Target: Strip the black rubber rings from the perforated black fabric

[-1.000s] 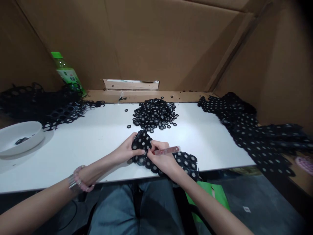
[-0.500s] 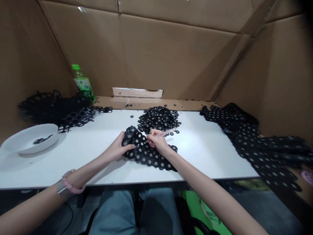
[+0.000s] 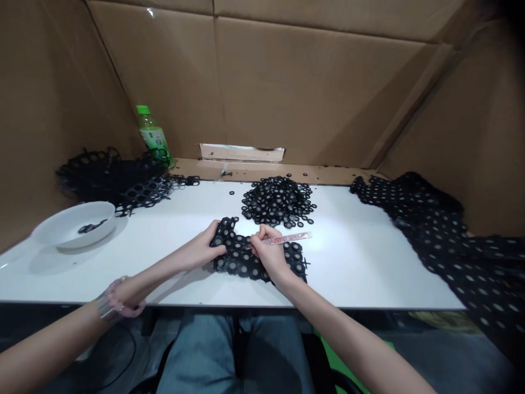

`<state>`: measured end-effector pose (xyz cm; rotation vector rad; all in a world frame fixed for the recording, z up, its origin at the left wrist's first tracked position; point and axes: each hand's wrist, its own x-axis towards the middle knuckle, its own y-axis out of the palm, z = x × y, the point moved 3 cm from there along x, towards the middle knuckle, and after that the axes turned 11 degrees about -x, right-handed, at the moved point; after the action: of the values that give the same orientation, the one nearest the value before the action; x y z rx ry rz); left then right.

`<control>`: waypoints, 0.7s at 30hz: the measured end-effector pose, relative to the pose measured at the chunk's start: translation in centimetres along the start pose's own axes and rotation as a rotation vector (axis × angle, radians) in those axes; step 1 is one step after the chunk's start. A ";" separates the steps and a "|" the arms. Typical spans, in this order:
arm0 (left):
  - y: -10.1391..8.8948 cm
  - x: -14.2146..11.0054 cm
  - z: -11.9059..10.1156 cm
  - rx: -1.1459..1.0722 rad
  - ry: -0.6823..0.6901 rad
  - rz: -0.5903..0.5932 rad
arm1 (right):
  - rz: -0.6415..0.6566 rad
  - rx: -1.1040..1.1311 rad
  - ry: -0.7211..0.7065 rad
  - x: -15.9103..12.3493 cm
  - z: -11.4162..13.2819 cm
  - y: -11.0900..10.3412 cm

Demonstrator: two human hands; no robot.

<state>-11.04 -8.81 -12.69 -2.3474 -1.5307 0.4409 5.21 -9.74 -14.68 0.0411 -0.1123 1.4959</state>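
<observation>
Both forearms come in from the lower corners and meet at the middle of the white surface [image 3: 348,268]. The left hand [image 3: 203,250] closes on the edge of a black mesh of rings [image 3: 235,261], which lies flat there. The right hand [image 3: 268,254] pinches a thin pink stick [image 3: 289,238], its long axis almost level and pointing right. This hand seems also to touch the mesh, but it is hard to see.

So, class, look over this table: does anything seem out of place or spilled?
One small black ring lies alone on the white table, apart from the heap of rings, and a few more sit on the cardboard ledge behind it. They look like strays from the heap.
</observation>
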 end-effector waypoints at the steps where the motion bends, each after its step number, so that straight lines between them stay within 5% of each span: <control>1: 0.1 0.0 -0.1 -0.014 0.000 0.004 | -0.011 0.009 -0.002 0.0 0.0 0.0; 7: 1.5 0.7 0.4 -0.177 -0.095 0.003 | -0.005 -0.018 -0.035 -0.2 0.3 -0.1; 21: 1.0 0.6 0.8 -0.134 0.081 -0.132 | 0.076 -0.299 -0.134 0.1 -0.3 0.2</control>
<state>-10.36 -8.54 -13.90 -2.3113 -1.7119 0.2152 5.08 -9.56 -14.96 -0.1049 -0.4490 1.5382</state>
